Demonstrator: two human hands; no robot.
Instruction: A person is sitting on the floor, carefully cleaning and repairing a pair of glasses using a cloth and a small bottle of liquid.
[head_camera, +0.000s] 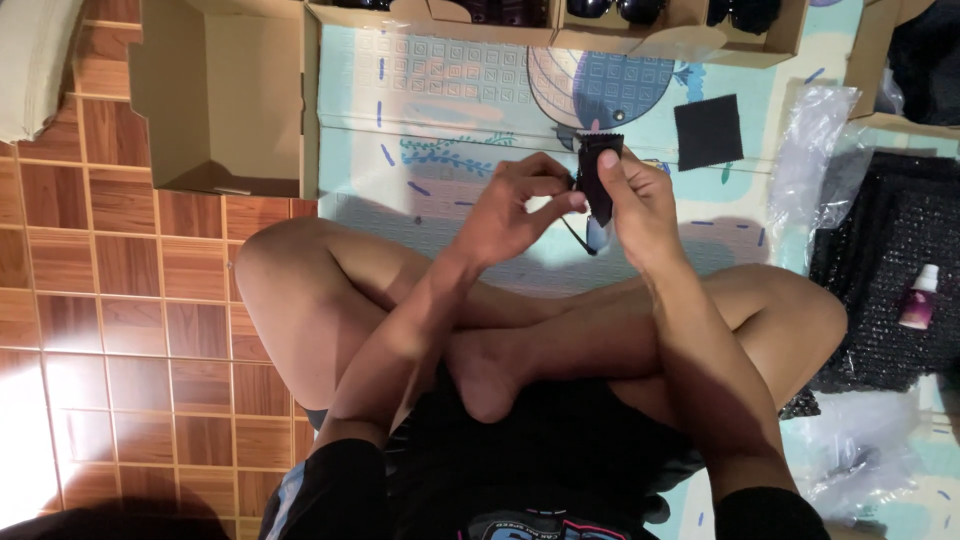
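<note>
I sit cross-legged on a patterned play mat. My right hand pinches a dark cloth wrapped over a pair of dark sunglasses, whose lens and arm poke out below. My left hand grips the same sunglasses from the left side, fingers curled on the frame. Both hands meet above my knees.
An open cardboard box lies at the upper left. A cardboard tray of dark sunglasses lines the top edge. A second black cloth square, clear plastic bags, black bubble wrap and a small bottle lie at right.
</note>
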